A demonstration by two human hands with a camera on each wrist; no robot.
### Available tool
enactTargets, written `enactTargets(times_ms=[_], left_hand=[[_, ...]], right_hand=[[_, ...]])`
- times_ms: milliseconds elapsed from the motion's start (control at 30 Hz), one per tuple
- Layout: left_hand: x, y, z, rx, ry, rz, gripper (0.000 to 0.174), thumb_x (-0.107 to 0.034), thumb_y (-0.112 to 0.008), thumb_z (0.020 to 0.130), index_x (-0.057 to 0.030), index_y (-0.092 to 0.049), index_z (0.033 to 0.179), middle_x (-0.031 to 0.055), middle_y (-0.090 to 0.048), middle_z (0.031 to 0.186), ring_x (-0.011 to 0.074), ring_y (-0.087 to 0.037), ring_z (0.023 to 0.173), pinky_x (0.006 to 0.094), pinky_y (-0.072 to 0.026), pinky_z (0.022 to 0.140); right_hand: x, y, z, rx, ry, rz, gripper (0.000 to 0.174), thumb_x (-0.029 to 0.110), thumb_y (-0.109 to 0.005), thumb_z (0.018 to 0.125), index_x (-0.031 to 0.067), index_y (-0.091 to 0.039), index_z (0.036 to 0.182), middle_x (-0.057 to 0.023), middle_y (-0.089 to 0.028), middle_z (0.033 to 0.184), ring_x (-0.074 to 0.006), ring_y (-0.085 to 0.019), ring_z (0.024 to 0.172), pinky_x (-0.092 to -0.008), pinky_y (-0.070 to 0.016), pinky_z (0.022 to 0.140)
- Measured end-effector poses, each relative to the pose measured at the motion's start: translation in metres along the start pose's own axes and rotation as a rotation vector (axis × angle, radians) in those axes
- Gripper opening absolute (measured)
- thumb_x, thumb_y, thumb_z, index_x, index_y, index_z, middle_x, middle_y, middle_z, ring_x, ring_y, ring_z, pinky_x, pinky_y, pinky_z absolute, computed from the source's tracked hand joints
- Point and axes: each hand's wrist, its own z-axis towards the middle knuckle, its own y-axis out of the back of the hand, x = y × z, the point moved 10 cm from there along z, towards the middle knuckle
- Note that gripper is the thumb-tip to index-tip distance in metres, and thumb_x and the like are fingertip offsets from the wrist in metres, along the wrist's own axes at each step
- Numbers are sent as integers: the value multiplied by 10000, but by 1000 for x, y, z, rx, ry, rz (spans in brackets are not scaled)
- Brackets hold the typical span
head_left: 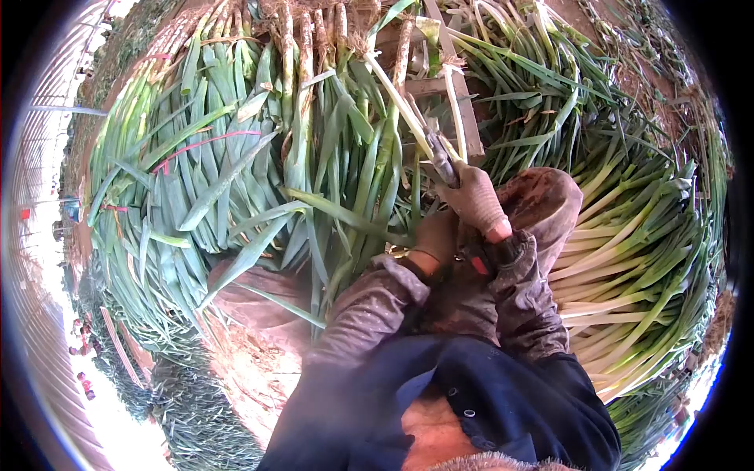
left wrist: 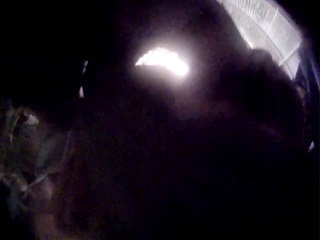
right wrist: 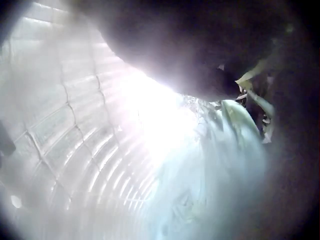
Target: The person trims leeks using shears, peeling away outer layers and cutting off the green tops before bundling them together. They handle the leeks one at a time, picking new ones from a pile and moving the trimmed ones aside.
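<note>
In the head view my gloved right hand (head_left: 477,196) grips a slim grey metal hand tool (head_left: 444,165); its exact kind is unclear. The tool's tip lies against the pale stalk of a leek (head_left: 399,98), whose roots point up and away. My gloved left hand (head_left: 434,235) is lower and to the left, partly hidden by the right one. It holds the leek, and a long green leaf (head_left: 345,213) trails out to the left from it. The left wrist view is nearly all dark. In the right wrist view a dark shape hides the hand, with blurred green leaves (right wrist: 240,117) beside it.
A thick layer of untrimmed leeks (head_left: 236,173) covers the left, some tied with red string. Pale, clean-stalked leeks (head_left: 620,267) are piled at the right. A wooden frame (head_left: 459,86) stands ahead. A bent knee (head_left: 546,204) is close beside my right hand.
</note>
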Motion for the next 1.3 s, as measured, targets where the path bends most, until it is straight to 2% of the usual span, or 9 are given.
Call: enactTargets(times_ms=[133,233,267,333,500,800,933,1000,1300], left_hand=[[4,86,-17,321,75,198,238,-314,-667,830,-130,-765,944,164,-733,966,361,-711,923,470,-569,803],[62,142,-2,-70,182,161,160,-136,-610,856,-125,-746,940,148,-706,836,351,-705,820,455,-566,747],[75,154,9,-84,267,226,114,-169,-625,945,-131,-721,995,85,-696,834,255,-685,772,432,-557,739],[74,181,21,-308,235,370,160,-193,-688,859,-114,-695,998,116,-698,1010,316,-653,1071,457,-549,817],[96,172,51,-241,379,387,208,-237,-705,852,-129,-696,1030,115,-707,1007,315,-670,1029,423,-546,842],[95,166,63,-255,294,363,203,-201,-687,849,-98,-701,1023,170,-712,950,382,-695,935,481,-552,786],[101,159,69,-196,310,288,227,-250,-702,848,-94,-696,1011,162,-714,958,383,-694,932,476,-556,783],[107,156,69,-192,334,241,259,-288,-709,841,-97,-695,1015,160,-713,966,381,-693,936,474,-556,788],[130,154,72,-223,434,82,311,-321,-731,814,-106,-731,1039,181,-723,1007,370,-698,972,459,-564,816]], right_hand=[[5,-13,-7,-52,118,-14,299,233,-670,797,-4,-609,967,-278,-652,798,-471,-652,823,-508,-534,742],[4,-23,-12,-7,65,-57,284,246,-670,817,15,-603,968,-265,-656,778,-454,-664,774,-514,-535,715],[5,-28,-14,15,52,-53,279,248,-669,822,18,-602,967,-262,-658,774,-449,-666,766,-514,-535,710],[14,-43,-23,69,86,-98,269,230,-674,820,14,-600,962,-249,-667,777,-454,-666,771,-525,-536,716],[7,-46,-17,52,-23,-204,261,207,-670,810,10,-591,962,-260,-677,831,-455,-668,855,-516,-534,782],[-3,-5,35,-221,-45,-218,243,227,-681,803,5,-650,898,-256,-684,820,-443,-673,808,-507,-541,725],[12,-21,2,-83,98,-169,248,228,-701,797,15,-620,897,-223,-678,755,-428,-674,718,-486,-548,666],[5,-38,-23,8,14,-159,262,225,-710,788,29,-570,892,-214,-660,729,-434,-665,715,-499,-543,685],[4,-53,-24,-109,15,-143,242,177,-688,770,21,-557,901,-259,-640,772,-481,-630,793,-548,-504,696]])
